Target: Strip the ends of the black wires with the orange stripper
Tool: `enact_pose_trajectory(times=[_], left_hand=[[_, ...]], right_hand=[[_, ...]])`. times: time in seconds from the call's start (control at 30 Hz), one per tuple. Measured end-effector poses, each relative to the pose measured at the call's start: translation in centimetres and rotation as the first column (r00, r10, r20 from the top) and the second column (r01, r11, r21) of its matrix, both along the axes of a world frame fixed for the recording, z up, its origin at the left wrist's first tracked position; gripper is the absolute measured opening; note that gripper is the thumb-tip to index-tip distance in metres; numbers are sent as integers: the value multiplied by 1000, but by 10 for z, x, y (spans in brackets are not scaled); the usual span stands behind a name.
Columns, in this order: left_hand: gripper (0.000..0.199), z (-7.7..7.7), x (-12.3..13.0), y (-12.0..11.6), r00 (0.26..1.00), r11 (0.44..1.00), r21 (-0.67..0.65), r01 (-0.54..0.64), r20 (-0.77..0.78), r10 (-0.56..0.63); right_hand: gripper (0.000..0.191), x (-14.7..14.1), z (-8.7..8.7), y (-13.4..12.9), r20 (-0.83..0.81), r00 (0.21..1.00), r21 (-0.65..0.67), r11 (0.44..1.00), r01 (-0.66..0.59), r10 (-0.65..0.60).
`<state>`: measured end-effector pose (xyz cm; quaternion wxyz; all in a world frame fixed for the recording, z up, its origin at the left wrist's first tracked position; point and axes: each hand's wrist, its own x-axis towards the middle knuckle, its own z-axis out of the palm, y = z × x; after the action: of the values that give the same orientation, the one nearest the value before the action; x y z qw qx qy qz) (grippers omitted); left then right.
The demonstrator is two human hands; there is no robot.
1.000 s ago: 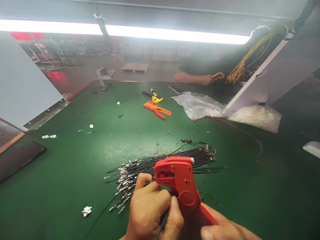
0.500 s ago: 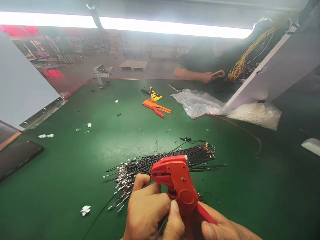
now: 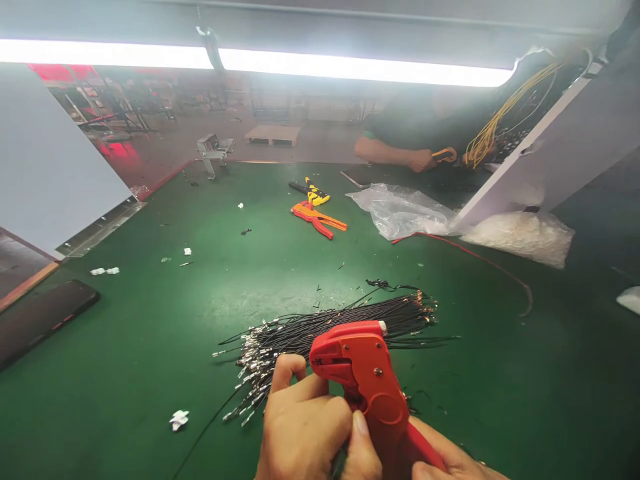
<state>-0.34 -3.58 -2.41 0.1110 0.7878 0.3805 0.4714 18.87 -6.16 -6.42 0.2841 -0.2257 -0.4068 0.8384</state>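
My right hand [image 3: 450, 453] is wrapped around the handles of a red wire stripper [image 3: 357, 360], whose jaws point left. My left hand [image 3: 313, 423] is closed beside the stripper's head, its thumb pressed near the underside of the tool. A dark strand, apparently a black wire, shows in part between its thumb and fingers; most of it is hidden. Behind both hands lies a bundle of black wires [image 3: 345, 320], with metal terminals on the left ends and bare copper on the right ends.
Farther back lie orange-red pliers [image 3: 320, 219] and a yellow-black tool [image 3: 315, 193]. Clear plastic bags [image 3: 400, 208] rest by the right panel [image 3: 530, 147]. A dark phone-like case [image 3: 45, 320] is at left. Across the table, a person's hand [image 3: 420, 160] holds an orange tool.
The whole view has shifted slightly, so everything appears a little farther right and lower. Both hands keep the same grip around the stripper.
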Motion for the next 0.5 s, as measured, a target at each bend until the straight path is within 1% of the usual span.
enact_pose_trajectory(times=[0.07,0.13,0.23,0.3,0.4,0.5], left_hand=[[29,1,0,-1,1000,1000,0,-10,-7,10],[29,3,-1,-1,1000,1000,-16,-11,-9,11],[31,5,-2,-1,1000,999,-34,-10,-16,10],[31,6,-2,1,1000,1000,-27,-12,-17,12],[31,3,-1,2,1000,1000,-4,-19,2,19],[32,0,-1,1,1000,1000,-2,-16,-1,16]], right_hand=[[70,1,-5,-1,6,1000,-9,1000,-14,14],[70,1,-8,-1,-4,1000,20,1000,0,0],[68,-2,-7,3,-60,997,67,997,41,-37],[67,-4,-5,5,-91,995,78,996,39,-32],[63,-5,2,7,-77,997,92,995,23,-16],[58,-5,19,9,-20,1000,123,992,15,-12]])
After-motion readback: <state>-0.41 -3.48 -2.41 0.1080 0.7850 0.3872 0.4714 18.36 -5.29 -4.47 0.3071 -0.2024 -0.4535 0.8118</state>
